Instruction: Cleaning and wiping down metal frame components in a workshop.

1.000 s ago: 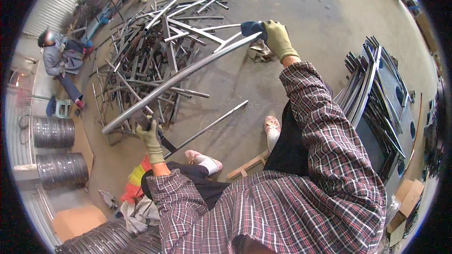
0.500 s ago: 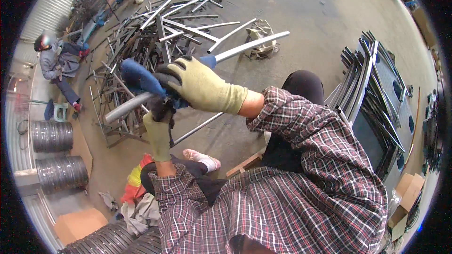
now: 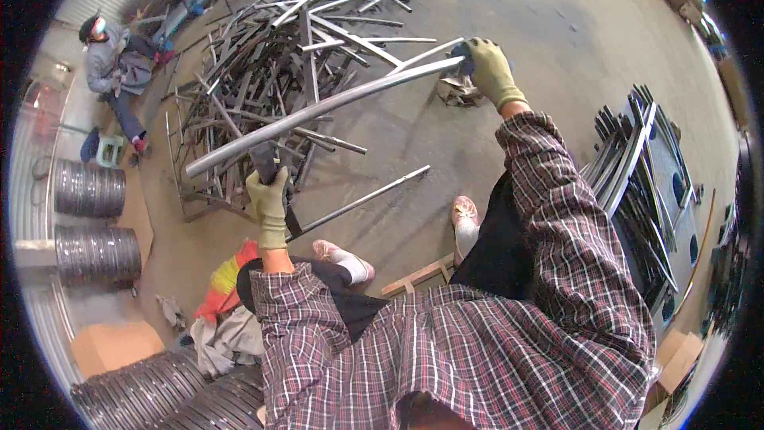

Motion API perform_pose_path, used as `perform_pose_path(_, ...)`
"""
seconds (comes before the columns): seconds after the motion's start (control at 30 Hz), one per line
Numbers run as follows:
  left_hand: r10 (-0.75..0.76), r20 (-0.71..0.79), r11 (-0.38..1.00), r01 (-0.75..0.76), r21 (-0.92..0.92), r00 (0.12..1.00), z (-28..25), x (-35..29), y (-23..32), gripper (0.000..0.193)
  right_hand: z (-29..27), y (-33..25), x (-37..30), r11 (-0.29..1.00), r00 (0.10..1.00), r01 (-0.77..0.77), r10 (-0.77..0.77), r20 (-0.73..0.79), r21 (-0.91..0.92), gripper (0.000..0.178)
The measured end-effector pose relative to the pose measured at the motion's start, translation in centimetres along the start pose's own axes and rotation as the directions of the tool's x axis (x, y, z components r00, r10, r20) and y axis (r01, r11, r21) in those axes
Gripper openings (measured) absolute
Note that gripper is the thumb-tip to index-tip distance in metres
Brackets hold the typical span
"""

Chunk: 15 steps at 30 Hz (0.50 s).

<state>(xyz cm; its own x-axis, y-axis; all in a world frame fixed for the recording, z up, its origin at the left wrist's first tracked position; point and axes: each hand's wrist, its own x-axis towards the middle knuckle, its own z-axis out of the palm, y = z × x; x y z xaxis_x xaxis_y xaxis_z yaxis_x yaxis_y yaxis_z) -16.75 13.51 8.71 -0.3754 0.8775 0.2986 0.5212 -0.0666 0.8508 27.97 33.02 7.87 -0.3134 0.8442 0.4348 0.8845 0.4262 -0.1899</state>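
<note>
A long, slightly bowed grey metal tube (image 3: 334, 110) slants across in front of me, over the pile of metal frames. Under its left part, my gloved left hand (image 3: 269, 195) is closed round a dark piece that seems joined to the tube. My gloved right hand (image 3: 487, 70) is closed round the tube's far right end, with a dark blue cloth (image 3: 461, 57) between glove and metal. Both gloves are pale yellow-green with dark palms.
Behind the tube lies a tangled heap of metal frames (image 3: 263, 72). More frames (image 3: 629, 159) are stacked at the right. Coils of dark strip (image 3: 89, 255) stand at the left. A person in grey (image 3: 115, 64) sits beyond them. A small wooden frame (image 3: 418, 277) lies between my feet.
My right hand has slid from near the left hand out to the tube's right end, taking the blue cloth along. The left hand keeps its hold, and the view has shifted slightly.
</note>
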Motion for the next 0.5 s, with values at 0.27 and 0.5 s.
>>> perform_pose_path(0.27, -0.050, -0.004, 0.991, 0.049, -0.127, 0.999, 0.4, -0.8, -0.1, 0.016, -1.9, -6.8, 2.6, 0.986, 0.988, 0.154, -0.155, 0.019, 0.057, 0.025)
perform_pose_path(0.5, -0.113, 0.110, 0.980, 0.129, -0.152, 0.988, 0.3, -0.2, 2.6, 0.017, -0.5, 1.2, 1.8, 0.996, 0.997, -0.024, 0.018, -0.072, -0.085, 0.020)
